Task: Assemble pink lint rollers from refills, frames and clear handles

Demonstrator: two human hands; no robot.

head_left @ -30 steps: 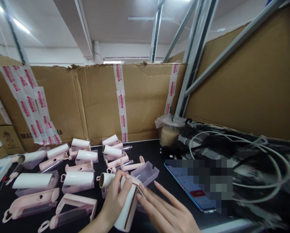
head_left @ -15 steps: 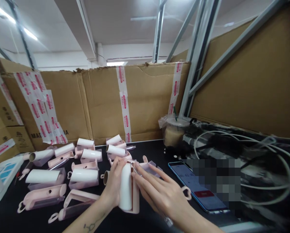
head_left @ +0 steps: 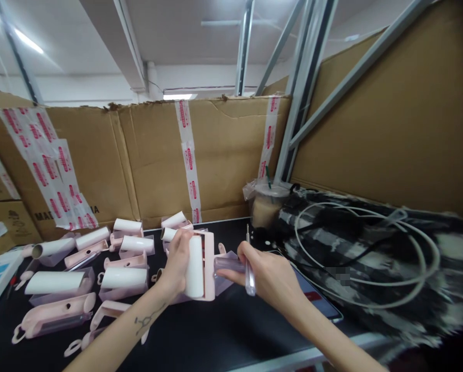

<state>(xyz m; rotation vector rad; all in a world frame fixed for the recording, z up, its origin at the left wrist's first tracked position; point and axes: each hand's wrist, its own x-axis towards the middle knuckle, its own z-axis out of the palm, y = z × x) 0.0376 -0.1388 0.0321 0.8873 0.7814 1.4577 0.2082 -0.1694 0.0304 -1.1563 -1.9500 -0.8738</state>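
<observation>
Head view: above the tabletop point(head_left: 200, 341), the left hand point(head_left: 177, 263) grips a white roll point(head_left: 194, 266) upright in a pink frame point(head_left: 210, 263), likely to steady it. The right hand point(head_left: 268, 271) pinches a clear handle point(head_left: 226, 264), a screwdriver point(head_left: 250, 279) tucked alongside, probably for easy reach.

This looks like a small assembly workshop, or a packing corner of a warehouse. White rolls point(head_left: 55, 282), pink plastic holders point(head_left: 53, 312) and translucent lilac cases point(head_left: 121, 294) crowd the black worktop point(head_left: 185, 338) in multiples, and a clear-handled screwdriver point(head_left: 250, 281) is in use among them. Cardboard panels point(head_left: 154, 165), patched with red-printed packing tape point(head_left: 188, 155) and partly lettered, wall the space in. Steel uprights point(head_left: 244, 49) and a diagonal brace point(head_left: 343, 89) suggest industrial racking. Overhead, fluorescent tubes point(head_left: 29, 41) and a ceiling beam point(head_left: 113, 41) belong to a plain utility building.
</observation>
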